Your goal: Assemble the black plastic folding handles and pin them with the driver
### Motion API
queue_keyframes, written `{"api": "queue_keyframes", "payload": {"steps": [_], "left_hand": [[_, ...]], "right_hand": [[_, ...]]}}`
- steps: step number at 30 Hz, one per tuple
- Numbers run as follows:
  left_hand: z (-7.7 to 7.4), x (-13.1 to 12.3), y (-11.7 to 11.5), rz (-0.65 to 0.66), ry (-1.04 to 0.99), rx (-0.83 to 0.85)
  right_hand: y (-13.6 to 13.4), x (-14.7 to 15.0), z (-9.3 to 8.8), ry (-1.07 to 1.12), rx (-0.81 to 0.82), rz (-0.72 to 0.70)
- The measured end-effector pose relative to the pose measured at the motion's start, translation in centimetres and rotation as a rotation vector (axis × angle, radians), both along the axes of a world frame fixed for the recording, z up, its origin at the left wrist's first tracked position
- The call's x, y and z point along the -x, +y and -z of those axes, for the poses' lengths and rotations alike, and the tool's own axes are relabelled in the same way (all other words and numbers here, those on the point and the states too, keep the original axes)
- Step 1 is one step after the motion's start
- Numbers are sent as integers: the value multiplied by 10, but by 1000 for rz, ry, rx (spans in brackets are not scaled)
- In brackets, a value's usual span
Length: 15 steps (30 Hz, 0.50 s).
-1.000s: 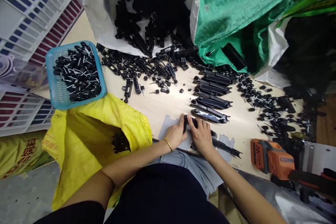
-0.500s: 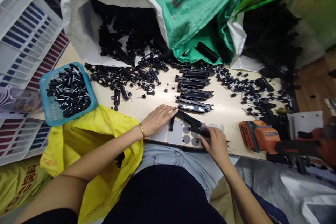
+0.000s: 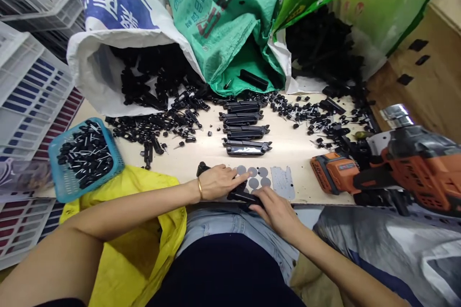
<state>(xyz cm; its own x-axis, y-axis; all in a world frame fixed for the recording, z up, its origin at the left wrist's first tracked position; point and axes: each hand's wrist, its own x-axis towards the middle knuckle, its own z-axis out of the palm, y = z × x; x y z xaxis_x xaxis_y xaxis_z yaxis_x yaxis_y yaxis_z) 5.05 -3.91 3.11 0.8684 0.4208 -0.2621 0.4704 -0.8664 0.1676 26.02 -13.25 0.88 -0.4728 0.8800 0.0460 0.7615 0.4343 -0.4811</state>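
Observation:
My left hand (image 3: 220,183) is low over the front of the table, its fingers bent around the near end of a long black plastic part (image 3: 242,195). My right hand (image 3: 277,210) grips the other end of that part at the table's front edge. The palms hide much of it. By my left wrist lies another black piece (image 3: 202,168), partly covered by the hand. Just beyond the fingers is a sheet with grey round stickers (image 3: 253,183). Several assembled black parts (image 3: 248,147) lie in a column farther back.
A blue basket (image 3: 117,160) of black-headed screws stands left, above a yellow bag (image 3: 126,249). White (image 3: 77,64), teal (image 3: 201,33) and green (image 3: 414,24) sacks line the back, with loose black pieces (image 3: 144,127) spilled before them. An orange cordless power tool (image 3: 414,168) lies right.
Both hands have come nearer the table's front edge; my right hand has shifted left, closer to my left. The long black part now lies between them. The camera view has also shifted.

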Motion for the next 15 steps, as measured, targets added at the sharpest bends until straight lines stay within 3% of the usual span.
{"api": "queue_keyframes", "payload": {"steps": [4, 7, 10, 13, 15], "left_hand": [[-15, 17, -13, -32, -105, 340], [-30, 20, -32, -199, -473, 731], [-42, 7, -53, -490, -776, 993], [-48, -15, -65, -729, -1001, 1112], [-50, -28, -66, -754, -1172, 1013]], "right_hand": [[-7, -2, -27, -66, 203, -67], [-7, -2, -54, 255, 509, -165], [-8, 4, -64, 598, 712, -85], [-12, 8, -63, 812, 842, 73], [-12, 8, -61, 897, 787, 97]]}}
